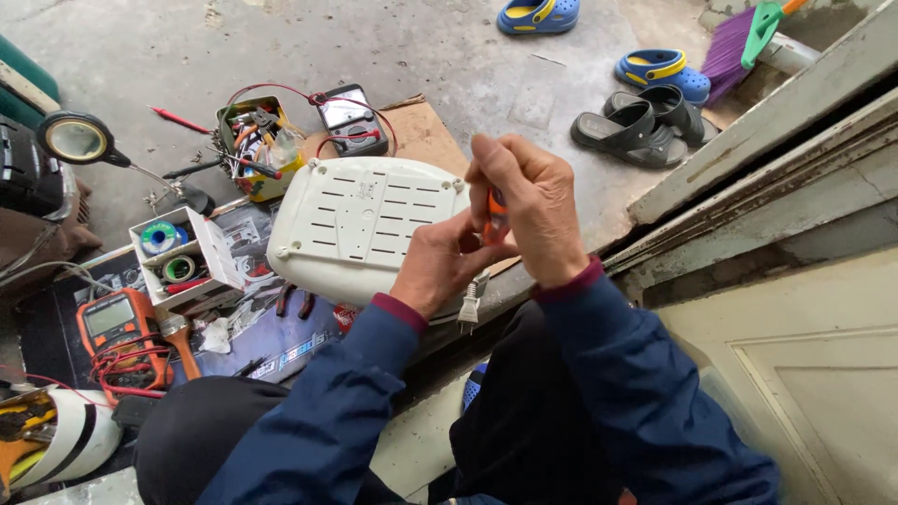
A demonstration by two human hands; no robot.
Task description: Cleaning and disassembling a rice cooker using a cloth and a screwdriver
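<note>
- white plastic appliance base (pixel 360 224), centre frame: upturned, underside up, unopened as far as seen.
- right hand (pixel 528 210): clenched on orange-handled screwdriver (pixel 496 217).
- left hand (pixel 440 266): grasping the base's edge; grey power plug (pixel 471 299) dangling below.

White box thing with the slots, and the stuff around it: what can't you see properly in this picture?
- White slotted appliance, head view: its near right corner is hidden behind the left hand.
- Orange-handled tool: mostly wrapped by the right hand; its tip is hidden.
- Plug: its cord cannot be traced.
- Purple broom: cut off by the top edge.
- Orange meter: screen too small to read.
</note>
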